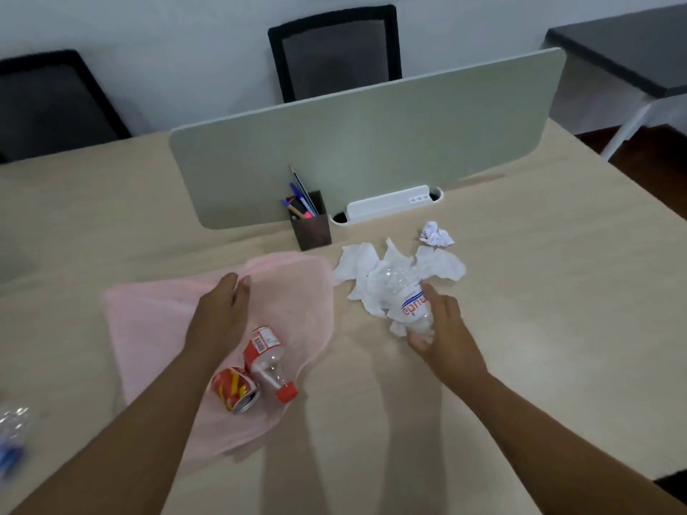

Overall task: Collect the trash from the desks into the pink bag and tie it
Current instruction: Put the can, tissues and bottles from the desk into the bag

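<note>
The pink bag lies flat on the beige desk. My left hand pinches its upper edge near the bag's mouth. On the bag rest a crushed red can and a small clear bottle with a red cap. To the right, my right hand grips a crushed clear water bottle that lies on white tissues. A crumpled paper ball sits further back, apart from both hands.
A dark pen holder with pens stands before the grey-green divider panel. A white cable tray sits beside it. Another clear bottle lies blurred at the left edge. Two black chairs stand behind the desk.
</note>
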A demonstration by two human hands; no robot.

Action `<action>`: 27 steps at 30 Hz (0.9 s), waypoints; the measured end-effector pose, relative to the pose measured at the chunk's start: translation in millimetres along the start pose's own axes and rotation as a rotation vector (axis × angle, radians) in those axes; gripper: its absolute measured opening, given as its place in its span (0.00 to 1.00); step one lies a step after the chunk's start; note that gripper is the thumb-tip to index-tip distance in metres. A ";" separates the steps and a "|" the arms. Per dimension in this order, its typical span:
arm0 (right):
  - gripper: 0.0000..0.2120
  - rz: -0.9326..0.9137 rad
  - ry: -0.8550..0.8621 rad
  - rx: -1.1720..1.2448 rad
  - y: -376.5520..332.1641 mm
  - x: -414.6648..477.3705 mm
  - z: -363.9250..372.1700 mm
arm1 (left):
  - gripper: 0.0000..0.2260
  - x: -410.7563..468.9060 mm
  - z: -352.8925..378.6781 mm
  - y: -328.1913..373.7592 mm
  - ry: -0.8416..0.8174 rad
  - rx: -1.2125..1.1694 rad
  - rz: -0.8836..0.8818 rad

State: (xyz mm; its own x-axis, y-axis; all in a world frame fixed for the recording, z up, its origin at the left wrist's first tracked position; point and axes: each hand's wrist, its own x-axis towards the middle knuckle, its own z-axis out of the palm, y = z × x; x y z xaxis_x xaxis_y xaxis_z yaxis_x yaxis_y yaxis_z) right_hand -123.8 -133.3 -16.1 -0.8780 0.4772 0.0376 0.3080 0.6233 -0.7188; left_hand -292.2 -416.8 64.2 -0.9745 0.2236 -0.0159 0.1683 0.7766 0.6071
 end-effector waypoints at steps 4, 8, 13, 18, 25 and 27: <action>0.39 -0.182 -0.239 0.018 -79.5 -10.7 65.4 | 0.17 -1.0 -26.2 -4.6 0.043 -0.029 -0.032; 0.38 -0.129 -0.404 -0.042 -140.5 -1.4 120.8 | 0.17 -6.3 -47.2 -14.7 0.061 -0.056 -0.059; 0.38 -0.061 -0.388 0.056 -160.8 22.5 155.5 | 0.18 -8.9 -58.4 -24.0 0.052 -0.064 -0.064; 0.28 -0.078 -0.295 0.034 -136.3 32.2 138.2 | 0.17 -5.5 -52.7 -26.0 0.017 -0.086 -0.043; 0.32 -0.088 0.083 -0.553 -53.6 58.4 86.7 | 0.15 4.3 -24.1 -24.8 -0.024 -0.074 -0.001; 0.41 0.035 -0.007 -0.718 -25.7 66.6 79.8 | 0.14 6.9 -16.8 -26.7 -0.030 -0.068 -0.007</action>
State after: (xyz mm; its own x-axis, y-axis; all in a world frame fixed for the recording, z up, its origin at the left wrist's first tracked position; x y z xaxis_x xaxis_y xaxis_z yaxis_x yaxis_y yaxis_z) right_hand -219.5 -167.0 -50.5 -0.8647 0.5020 0.0163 0.4990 0.8624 -0.0855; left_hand -305.9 -445.9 61.2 -0.9706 0.2368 -0.0433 0.1503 0.7366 0.6595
